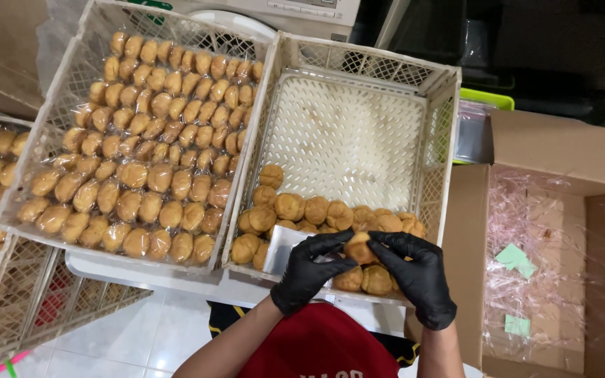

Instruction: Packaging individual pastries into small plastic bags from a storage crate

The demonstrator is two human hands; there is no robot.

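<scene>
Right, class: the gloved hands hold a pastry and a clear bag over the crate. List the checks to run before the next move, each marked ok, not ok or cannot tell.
1. Both hands gloved: left hand and right hand in black gloves, ok.
2. Round pastry gripped between the fingertips of both hands: ok.
3. Clear bag at the left hand: ok; mouth open, cannot tell.
4. Loose pastries left in the white crate: ok.
5. Room for more in the wrapped-pastry crate: not ok, nearly full.
6. Cardboard box open: ok.

Black gloves on hands, red top
</scene>
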